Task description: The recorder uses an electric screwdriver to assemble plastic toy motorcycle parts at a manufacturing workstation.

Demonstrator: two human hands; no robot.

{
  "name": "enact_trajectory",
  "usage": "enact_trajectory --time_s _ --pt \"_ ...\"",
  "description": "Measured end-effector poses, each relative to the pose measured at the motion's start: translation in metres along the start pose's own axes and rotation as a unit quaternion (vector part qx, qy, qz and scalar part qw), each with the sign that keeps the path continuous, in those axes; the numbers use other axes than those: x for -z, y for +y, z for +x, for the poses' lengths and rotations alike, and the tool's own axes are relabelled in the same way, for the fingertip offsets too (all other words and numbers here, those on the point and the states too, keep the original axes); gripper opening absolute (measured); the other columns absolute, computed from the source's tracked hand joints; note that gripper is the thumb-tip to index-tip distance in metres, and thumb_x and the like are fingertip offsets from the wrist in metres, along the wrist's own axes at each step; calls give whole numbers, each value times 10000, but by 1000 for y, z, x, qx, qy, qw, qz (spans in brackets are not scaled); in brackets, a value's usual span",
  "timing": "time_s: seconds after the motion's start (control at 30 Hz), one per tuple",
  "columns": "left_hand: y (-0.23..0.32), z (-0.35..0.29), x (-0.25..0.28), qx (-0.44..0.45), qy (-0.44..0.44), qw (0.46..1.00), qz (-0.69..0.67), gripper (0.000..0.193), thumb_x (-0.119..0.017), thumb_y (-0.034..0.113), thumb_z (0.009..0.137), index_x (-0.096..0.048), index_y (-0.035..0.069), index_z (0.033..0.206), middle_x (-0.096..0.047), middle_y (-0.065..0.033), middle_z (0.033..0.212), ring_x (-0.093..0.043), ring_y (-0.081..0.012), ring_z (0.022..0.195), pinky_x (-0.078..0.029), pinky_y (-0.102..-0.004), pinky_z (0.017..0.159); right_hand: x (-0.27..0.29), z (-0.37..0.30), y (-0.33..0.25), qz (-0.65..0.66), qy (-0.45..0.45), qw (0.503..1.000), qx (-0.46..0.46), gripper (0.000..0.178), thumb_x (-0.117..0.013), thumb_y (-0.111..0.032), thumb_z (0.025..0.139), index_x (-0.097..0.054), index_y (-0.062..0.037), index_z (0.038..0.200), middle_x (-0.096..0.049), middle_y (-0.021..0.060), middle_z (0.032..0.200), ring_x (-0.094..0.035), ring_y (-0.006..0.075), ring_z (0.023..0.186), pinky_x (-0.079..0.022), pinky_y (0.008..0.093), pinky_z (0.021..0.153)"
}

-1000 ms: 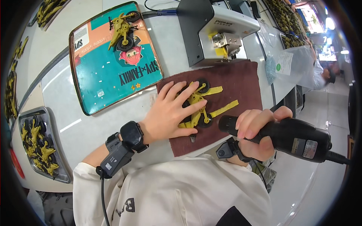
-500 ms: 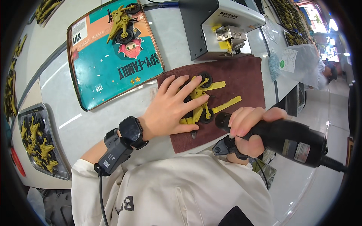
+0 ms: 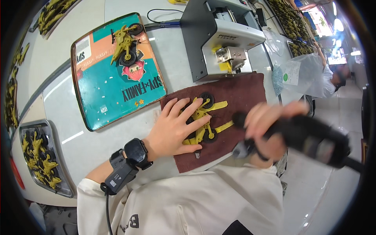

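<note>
Two hands — left hand (image 3: 172, 131) spread flat on the yellow toy (image 3: 201, 119), right hand (image 3: 268, 127) gripping the black power tool (image 3: 313, 139).

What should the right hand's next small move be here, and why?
Probably lower the driver tip onto the toy. The left hand presses the yellow toy flat on the brown cloth, while the right hand holds the blurred black driver just beside it, tip apart.

We see a toy-assembly workshop: trays of yellow parts (image 3: 39, 162), a grey bench machine (image 3: 219, 37) and a long white worktop (image 3: 90, 145).
</note>
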State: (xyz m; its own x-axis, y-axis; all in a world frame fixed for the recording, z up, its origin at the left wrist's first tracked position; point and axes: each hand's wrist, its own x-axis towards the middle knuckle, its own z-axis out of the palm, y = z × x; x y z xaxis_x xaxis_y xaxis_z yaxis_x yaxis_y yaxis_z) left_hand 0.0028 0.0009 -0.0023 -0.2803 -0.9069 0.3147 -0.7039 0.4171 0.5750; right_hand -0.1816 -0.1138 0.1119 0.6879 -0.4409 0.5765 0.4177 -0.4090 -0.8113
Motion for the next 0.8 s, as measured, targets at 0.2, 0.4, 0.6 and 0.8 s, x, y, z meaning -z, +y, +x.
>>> enact_trajectory --time_s 0.2,0.4,0.6,0.8 --pt "2 3 -1 2 5 1000 -29 711 -754 427 619 -533 161 1240 -369 -141 1411 -391 -352 1196 -316 -487 980 22 75 19 -53 268 957 95 422 -580 -74 807 -402 40 1172 -536 76 652 -521 156 514 -469 304 521" --pt "3 1 0 7 5 1000 -2 721 -739 460 637 -520 138 1244 -382 -141 1409 -396 -334 1201 -298 -451 923 17 70 34 -81 279 956 38 406 -598 -45 794 -401 48 1136 -540 66 606 -532 153 486 -458 286 535" --pt "3 -1 -3 42 19 999 12 755 -704 440 658 -468 147 1313 -334 -129 1453 -324 -355 1271 -243 -477 1011 -5 12 10 9 189 982 25 524 -611 -122 843 -288 -16 1242 -530 79 689 -515 171 531 -463 336 568" --pt "2 0 -2 40 19 999 -5 773 -711 386 634 -448 149 1321 -327 -123 1455 -319 -367 1274 -243 -491 1019 -22 -27 -7 95 -3 995 -42 585 -677 -58 804 -275 -64 1230 -597 145 829 -579 244 663 -495 418 662"
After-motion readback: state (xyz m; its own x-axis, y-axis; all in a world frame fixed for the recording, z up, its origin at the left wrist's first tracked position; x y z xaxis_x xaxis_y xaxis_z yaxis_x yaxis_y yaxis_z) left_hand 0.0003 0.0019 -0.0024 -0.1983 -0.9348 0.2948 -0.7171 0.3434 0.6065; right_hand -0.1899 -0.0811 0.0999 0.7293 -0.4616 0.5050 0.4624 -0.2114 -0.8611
